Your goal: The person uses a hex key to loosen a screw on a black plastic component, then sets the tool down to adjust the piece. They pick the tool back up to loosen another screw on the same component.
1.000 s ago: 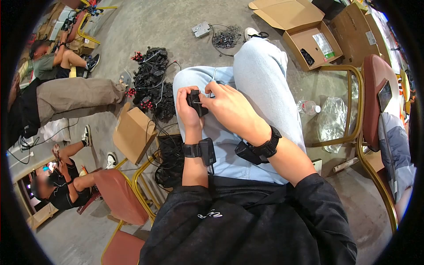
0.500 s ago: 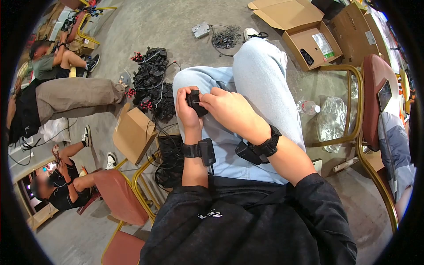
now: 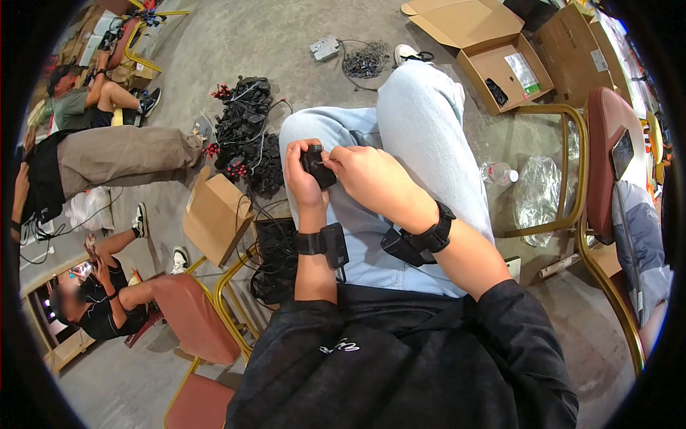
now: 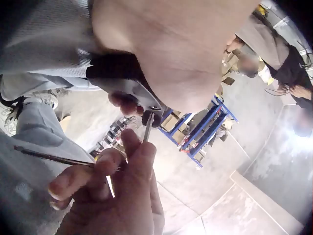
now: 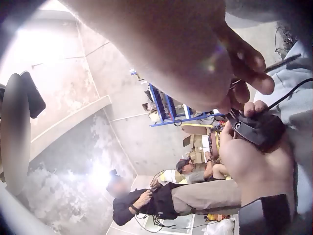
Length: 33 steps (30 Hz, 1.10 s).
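Note:
My left hand (image 3: 306, 175) grips a small black plastic device (image 3: 318, 168) above my lap. A round screw hole shows on its side in the right wrist view, and a thin black cable (image 5: 291, 93) runs near it. With thumb and fingers, my right hand (image 3: 375, 179) pinches a thin metal hex key (image 4: 148, 128), its bend hidden by the fingers. One end meets the device at the round hole in the left wrist view. The other arm sticks out past the fingers, away from the device.
A heap of black devices with red-tipped cables (image 3: 246, 136) lies on the floor ahead to the left. Beyond my knees are a metal box (image 3: 325, 48) and small dark parts (image 3: 368, 58). An open carton (image 3: 507, 75) and a chair (image 3: 607, 164) stand right; other people are at left.
My right fingers have shifted and closed nearer the device; the upright metal arm seen earlier between them is now hidden in the head view. The left hand keeps its hold.

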{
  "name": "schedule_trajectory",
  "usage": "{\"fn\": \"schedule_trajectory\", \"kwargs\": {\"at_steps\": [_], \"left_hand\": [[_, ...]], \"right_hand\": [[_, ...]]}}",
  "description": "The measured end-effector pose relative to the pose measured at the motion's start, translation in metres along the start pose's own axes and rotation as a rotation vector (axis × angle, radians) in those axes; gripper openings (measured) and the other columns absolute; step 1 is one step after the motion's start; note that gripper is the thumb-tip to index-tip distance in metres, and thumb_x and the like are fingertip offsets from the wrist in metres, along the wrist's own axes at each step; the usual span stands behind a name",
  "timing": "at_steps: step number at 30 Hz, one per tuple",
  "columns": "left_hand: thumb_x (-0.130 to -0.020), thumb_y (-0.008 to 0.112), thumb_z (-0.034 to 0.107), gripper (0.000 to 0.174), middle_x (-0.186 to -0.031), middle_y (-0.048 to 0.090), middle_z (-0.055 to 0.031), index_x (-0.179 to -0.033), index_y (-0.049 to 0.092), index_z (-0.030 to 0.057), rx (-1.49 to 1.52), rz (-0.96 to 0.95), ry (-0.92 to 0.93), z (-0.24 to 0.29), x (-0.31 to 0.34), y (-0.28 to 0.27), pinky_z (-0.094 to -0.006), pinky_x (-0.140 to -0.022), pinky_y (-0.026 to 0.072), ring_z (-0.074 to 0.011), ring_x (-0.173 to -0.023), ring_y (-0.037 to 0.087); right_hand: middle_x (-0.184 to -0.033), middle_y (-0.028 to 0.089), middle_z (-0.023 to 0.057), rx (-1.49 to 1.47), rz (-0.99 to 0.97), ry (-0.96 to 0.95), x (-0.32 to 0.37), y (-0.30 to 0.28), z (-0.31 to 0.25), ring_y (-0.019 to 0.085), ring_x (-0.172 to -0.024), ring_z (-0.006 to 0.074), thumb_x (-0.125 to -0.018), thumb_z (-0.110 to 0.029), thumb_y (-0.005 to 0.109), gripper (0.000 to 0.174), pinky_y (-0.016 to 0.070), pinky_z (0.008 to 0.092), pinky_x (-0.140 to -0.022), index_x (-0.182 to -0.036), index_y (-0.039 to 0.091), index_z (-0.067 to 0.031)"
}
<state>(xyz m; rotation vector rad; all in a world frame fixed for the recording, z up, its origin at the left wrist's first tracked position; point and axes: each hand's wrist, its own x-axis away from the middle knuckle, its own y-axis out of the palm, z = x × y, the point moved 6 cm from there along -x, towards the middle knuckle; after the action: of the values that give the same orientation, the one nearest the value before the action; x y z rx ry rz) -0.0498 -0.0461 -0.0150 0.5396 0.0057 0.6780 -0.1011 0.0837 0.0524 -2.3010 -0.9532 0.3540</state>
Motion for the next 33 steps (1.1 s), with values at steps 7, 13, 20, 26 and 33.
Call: {"fn": "schedule_trajectory", "kwargs": {"at_steps": [7,13,20,26,33], "left_hand": [[-0.099,0.040,0.020,0.018,-0.088,0.059,-0.0112,-0.088,0.046,0.0079,-0.053,0.018,0.037,0.001,-0.001,-0.003,-0.0283,-0.065,0.0463,-0.0166,-0.070,0.055],[-0.099,0.040,0.020,0.018,-0.088,0.059,-0.0114,-0.088,0.046,0.0077,-0.098,0.046,0.039,-0.002,-0.002,-0.005,-0.0279,-0.065,0.0465,-0.0163,-0.070,0.055],[-0.099,0.039,0.020,0.018,-0.089,0.059,-0.0125,-0.088,0.045,0.0071,-0.035,0.007,0.050,0.003,0.001,0.003,-0.0296,-0.060,0.0462,-0.0172,-0.064,0.054],[-0.100,0.038,0.023,0.022,-0.088,0.058,-0.0089,-0.086,0.047,0.0086,-0.101,0.010,0.029,0.005,0.003,0.003,-0.0294,-0.075,0.0451,-0.0146,-0.078,0.052],[-0.100,0.040,0.023,0.021,-0.088,0.059,-0.0084,-0.087,0.048,0.0085,-0.084,-0.010,0.039,0.008,0.005,0.010,-0.0284,-0.075,0.0455,-0.0147,-0.078,0.053]], "right_hand": [[-0.083,0.061,0.0105,0.030,0.083,-0.147,0.002,-0.003,-0.008,0.064,-0.071,0.0340,-0.090,-0.018,0.063,0.014,0.0528,0.0428,-0.065,-0.095,0.067,-0.0057],[-0.083,0.058,0.0116,0.097,0.270,-0.420,0.004,-0.013,-0.020,0.063,-0.070,0.0351,-0.088,-0.013,0.064,0.010,0.0520,0.0421,-0.064,-0.093,0.066,-0.0039],[-0.082,0.065,0.0169,-0.044,-0.095,0.112,0.001,-0.004,-0.002,0.064,-0.075,0.0380,-0.091,-0.020,0.062,0.017,0.0517,0.0449,-0.066,-0.091,0.065,-0.0029],[-0.081,0.067,0.0156,-0.076,0.036,-0.100,0.003,-0.005,-0.007,0.064,-0.072,0.0382,-0.092,-0.023,0.061,0.018,0.0518,0.0459,-0.064,-0.093,0.067,-0.0055],[-0.083,0.063,0.0120,0.042,0.057,-0.110,0.006,-0.010,-0.007,0.066,-0.072,0.0330,-0.090,-0.022,0.062,0.016,0.0536,0.0417,-0.064,-0.092,0.066,-0.0062]]}}
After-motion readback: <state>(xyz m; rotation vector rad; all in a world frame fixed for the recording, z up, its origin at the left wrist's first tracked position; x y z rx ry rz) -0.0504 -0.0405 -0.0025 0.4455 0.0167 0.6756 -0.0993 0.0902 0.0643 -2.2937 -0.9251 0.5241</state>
